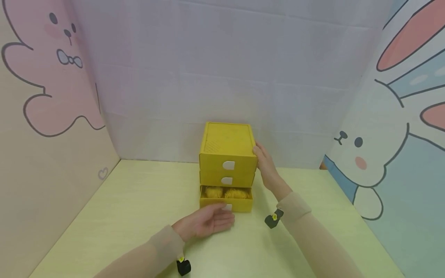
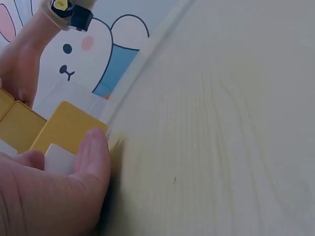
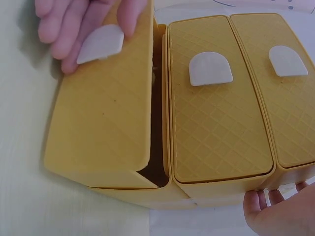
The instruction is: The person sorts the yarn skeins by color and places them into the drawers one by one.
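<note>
On the table stands a yellow cabinet of three stacked drawers with white tabs. Its bottom drawer is pulled partly out, and two fuzzy yellow bundles, like yarn, lie inside. My left hand is at the front of that drawer, palm turned inward and fingers straight. The drawer's white tab shows between its thumb and fingers in the right wrist view; no firm pinch is visible. My right hand rests against the cabinet's right side, its fingertips touching the wall there.
Behind the cabinet hangs a pale cloth wall. A side panel with a pink bear rises at the left, another with a rabbit at the right. The light wooden table spreads around the cabinet.
</note>
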Motion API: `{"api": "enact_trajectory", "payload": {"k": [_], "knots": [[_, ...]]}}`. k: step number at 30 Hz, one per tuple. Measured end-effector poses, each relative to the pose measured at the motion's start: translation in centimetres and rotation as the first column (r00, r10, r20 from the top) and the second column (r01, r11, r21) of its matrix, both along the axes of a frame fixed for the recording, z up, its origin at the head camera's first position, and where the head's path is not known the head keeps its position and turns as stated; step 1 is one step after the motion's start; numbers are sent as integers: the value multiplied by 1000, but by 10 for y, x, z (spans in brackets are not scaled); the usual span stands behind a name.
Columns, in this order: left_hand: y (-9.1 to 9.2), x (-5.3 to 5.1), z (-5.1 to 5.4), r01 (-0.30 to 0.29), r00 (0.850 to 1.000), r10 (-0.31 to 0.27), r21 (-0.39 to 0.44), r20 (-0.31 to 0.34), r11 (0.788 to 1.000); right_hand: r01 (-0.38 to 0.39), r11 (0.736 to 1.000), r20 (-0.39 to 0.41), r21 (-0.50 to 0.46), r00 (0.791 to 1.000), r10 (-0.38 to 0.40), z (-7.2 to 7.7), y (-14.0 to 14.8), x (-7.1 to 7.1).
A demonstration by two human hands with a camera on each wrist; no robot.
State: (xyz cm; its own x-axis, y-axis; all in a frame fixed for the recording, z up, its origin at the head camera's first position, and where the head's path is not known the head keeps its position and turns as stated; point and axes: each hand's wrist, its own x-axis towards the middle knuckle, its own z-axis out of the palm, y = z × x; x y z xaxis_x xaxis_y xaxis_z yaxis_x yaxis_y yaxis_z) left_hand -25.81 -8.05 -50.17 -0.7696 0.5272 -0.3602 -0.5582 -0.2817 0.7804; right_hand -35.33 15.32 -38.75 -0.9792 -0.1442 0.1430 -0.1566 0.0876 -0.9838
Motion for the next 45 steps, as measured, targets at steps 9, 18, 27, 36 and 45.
{"api": "enact_trajectory", "payload": {"k": [9,18,27,36,45], "knots": [[3,-19,-2,-31,999,31,-26,-9,999,7,1000,6,-6,1000,-7,1,0,0],[7,-34,-8,-66,998,66,-15,7,998,20,1000,10,-8,1000,-20,-1,0,-2],[7,-37,-7,-82,997,82,-20,5,996,13,1000,4,1,1000,-13,0,0,0],[6,-42,-7,-88,996,88,-17,18,996,17,1000,22,-11,1000,-17,0,-1,2],[8,-43,-5,-104,995,104,-21,9,994,14,1000,19,-5,1000,-14,0,0,2]]}}
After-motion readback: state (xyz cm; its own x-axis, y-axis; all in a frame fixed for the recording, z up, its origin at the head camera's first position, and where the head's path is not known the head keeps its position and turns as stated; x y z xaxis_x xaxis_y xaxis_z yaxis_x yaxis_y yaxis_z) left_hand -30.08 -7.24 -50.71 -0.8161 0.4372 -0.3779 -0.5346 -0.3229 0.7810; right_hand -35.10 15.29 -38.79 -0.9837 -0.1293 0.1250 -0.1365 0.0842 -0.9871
